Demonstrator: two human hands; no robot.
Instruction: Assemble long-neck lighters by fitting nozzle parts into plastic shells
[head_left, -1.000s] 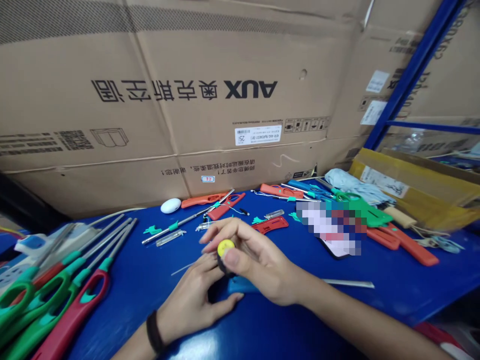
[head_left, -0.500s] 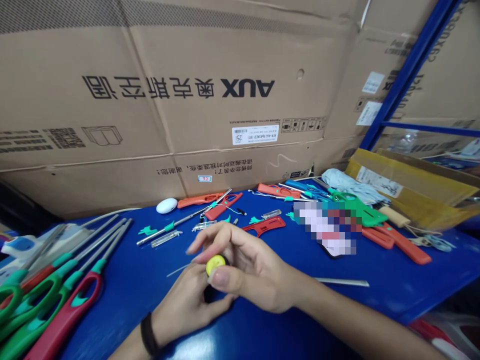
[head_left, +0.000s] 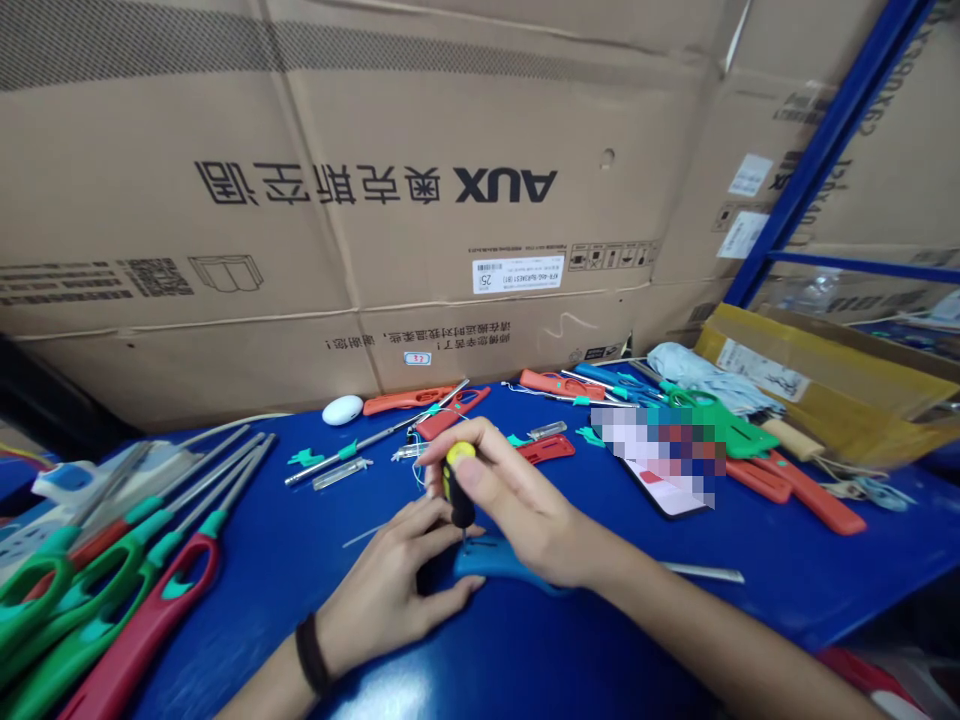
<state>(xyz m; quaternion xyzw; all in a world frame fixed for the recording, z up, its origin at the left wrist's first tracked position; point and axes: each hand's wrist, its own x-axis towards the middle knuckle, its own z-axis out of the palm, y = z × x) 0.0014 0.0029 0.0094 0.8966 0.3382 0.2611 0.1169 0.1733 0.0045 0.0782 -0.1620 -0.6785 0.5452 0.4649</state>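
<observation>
Against a wall of brown cardboard AUX cartons (head_left: pixel 375 230) and a blue steel rack (head_left: pixel 817 170), a glossy blue workbench (head_left: pixel 540 640) carries rows of long-necked green and red plastic lighters (head_left: pixel 142 610), orange lighter shells (head_left: pixel 806 495) and a pixel-blurred phone (head_left: pixel 664 470). At the bench's front edge, a person's right hand (head_left: pixel 517 500) pinches a small black screwdriver with a yellow cap (head_left: pixel 459 485) upright between thumb and fingertips, the other fingers curled close around it. Its thin metal tip meets a blue plastic lighter shell (head_left: pixel 499 558) lying on the bench. The left hand (head_left: pixel 394 600), a black wristband (head_left: pixel 309 655) at its wrist, cups the shell's near end, fingers bent around it and partly hidden.
</observation>
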